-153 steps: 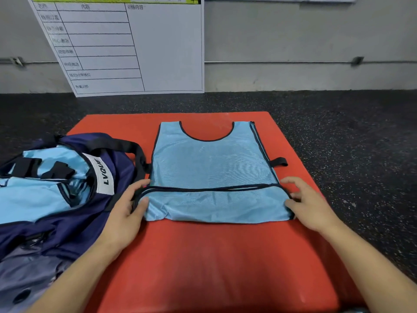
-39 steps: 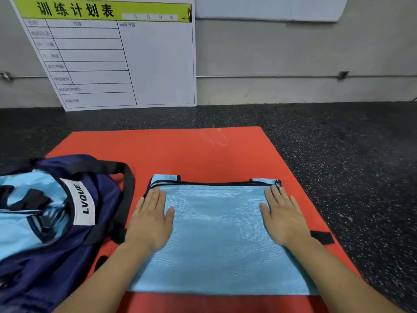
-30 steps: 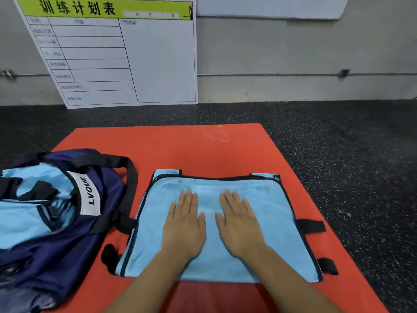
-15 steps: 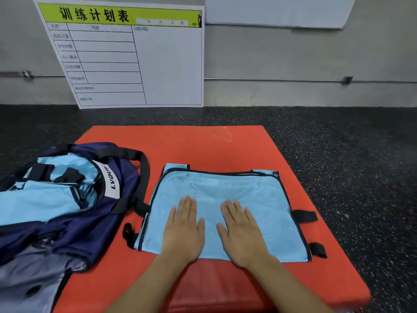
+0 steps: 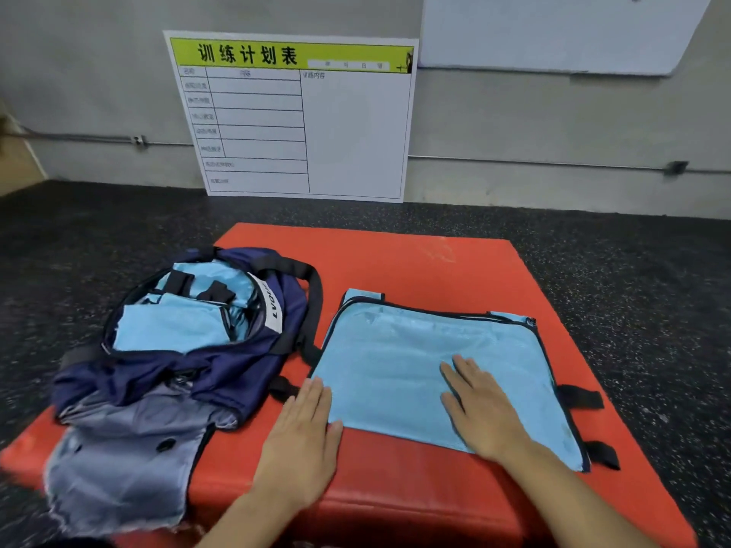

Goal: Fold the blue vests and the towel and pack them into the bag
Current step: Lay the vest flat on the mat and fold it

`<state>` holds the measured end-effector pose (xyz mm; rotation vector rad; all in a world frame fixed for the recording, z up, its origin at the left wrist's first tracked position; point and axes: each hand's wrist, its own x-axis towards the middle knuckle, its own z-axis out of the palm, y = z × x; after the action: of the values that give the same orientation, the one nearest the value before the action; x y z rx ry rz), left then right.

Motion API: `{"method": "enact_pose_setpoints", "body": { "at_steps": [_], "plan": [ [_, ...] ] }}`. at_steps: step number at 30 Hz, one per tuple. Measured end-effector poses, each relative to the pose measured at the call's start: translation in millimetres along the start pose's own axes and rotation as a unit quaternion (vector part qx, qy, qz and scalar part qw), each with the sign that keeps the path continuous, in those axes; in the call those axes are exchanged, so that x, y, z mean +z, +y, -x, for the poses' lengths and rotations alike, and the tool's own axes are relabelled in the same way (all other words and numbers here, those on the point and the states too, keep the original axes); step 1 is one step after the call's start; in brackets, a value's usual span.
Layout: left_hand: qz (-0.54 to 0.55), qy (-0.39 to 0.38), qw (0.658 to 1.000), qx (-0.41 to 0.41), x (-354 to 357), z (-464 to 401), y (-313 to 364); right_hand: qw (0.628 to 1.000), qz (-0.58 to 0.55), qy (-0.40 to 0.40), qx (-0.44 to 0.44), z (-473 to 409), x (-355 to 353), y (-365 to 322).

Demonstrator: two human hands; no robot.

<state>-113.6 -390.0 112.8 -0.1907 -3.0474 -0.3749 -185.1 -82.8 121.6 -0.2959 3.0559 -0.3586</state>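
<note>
Risk as I read it: light-blue mesh vest with black trim [image 5: 427, 373], folded on red mat [image 5: 415, 263]; right hand [image 5: 480, 409] flat atop, left hand [image 5: 302, 437] flat at its edge, neither grip holding anything; slippery layers may splay when lifted toward open navy bag [image 5: 190, 350].

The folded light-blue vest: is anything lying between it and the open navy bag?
Nothing visible blocks it. The folded light-blue mesh vest lies beside the open navy fabric bag; only the bag's black strap lies between.
</note>
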Motion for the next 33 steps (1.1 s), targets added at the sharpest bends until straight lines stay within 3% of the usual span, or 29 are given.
{"method": "enact_pose_setpoints", "body": {
  "at_steps": [4, 10, 23, 33],
  "plan": [
    [0.000, 0.027, 1.000, -0.011, -6, 39, -5, 0.996, -0.009, -0.023, -0.090, -28, 7, -49],
    [0.014, 0.033, 0.998, -0.049, -10, 55, -8, 0.991, 0.001, -0.041, -0.127, -67, 15, -91],
    [0.026, 0.028, 0.997, -0.066, 1, -35, -16, 0.991, -0.029, -0.079, -0.106, -182, -9, -81],
    [0.072, 0.018, 0.993, -0.091, -13, -137, -10, 0.999, 0.030, -0.028, -0.034, -248, -18, -24]
  ]
}}
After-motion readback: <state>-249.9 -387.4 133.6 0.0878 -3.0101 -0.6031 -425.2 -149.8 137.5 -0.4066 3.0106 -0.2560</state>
